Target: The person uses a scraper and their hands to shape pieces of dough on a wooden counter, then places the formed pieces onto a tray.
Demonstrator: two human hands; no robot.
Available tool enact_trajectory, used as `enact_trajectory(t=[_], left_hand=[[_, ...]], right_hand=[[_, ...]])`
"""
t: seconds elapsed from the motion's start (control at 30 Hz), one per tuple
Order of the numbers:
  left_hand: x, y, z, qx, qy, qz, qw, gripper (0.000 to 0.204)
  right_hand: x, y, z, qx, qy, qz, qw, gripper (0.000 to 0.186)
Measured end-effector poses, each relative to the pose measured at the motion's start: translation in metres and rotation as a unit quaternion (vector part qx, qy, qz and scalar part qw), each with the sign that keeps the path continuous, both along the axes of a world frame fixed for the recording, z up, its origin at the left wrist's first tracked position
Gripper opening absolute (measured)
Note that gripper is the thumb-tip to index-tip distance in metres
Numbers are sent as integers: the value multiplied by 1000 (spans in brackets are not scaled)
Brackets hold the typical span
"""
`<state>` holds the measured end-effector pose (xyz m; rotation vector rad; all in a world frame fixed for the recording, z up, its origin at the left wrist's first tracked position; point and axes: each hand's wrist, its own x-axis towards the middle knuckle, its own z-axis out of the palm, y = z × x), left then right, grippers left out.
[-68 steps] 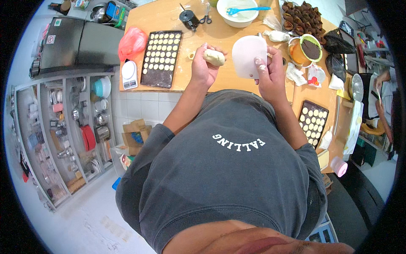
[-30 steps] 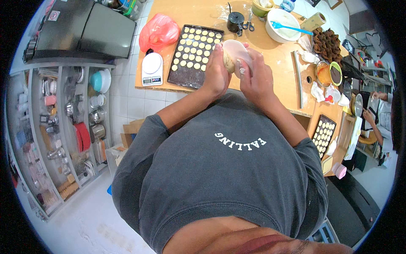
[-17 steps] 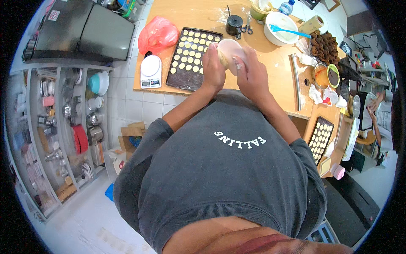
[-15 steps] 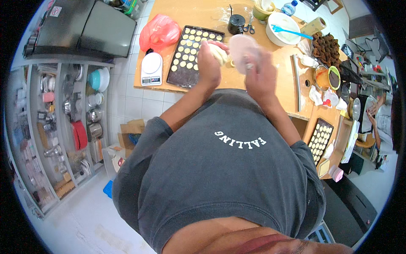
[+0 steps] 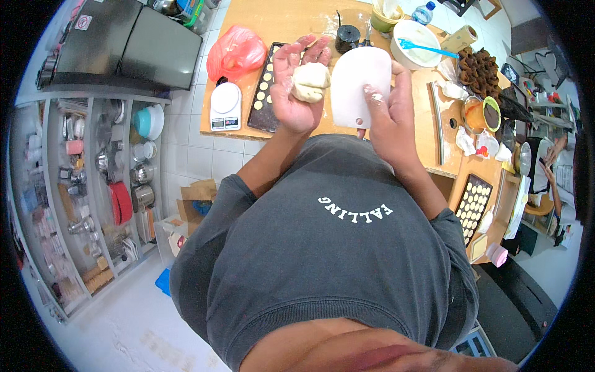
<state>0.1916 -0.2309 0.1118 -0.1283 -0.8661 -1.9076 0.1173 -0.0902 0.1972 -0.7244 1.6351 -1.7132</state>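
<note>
My left hand (image 5: pixel 296 87) is raised palm up over the wooden table (image 5: pixel 291 25) and cups a pale lump of dough (image 5: pixel 310 82). My right hand (image 5: pixel 387 118) grips a white plastic scraper (image 5: pixel 358 80) by its lower edge, held flat and upright just to the right of the dough. Under my left hand lies a dark baking tray (image 5: pixel 266 99) carrying rows of small round dough pieces; my hand hides part of it.
A white kitchen scale (image 5: pixel 225 106) and a red plastic bag (image 5: pixel 235 53) sit left of the tray. A white bowl with a blue spatula (image 5: pixel 418 44), brown paper cups (image 5: pixel 480 69), a second filled tray (image 5: pixel 472 208) and shelves of kitchenware (image 5: pixel 105 173) surround the table.
My hands have drawn apart: the scraper has come off the dough and now stands to its right, and my left palm has opened upward with the dough lump showing.
</note>
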Motion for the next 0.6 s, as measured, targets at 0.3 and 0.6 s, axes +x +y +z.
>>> enact_trajectory(t=[0.3,0.6], left_hand=[[3,9,18,-109,-10,-33,993,59],[9,15,14,-154,-54,-75,984,59]], right_hand=[[8,6,-9,15,120,-35,992,40],[10,10,-12,-1,262,-40,964,37]])
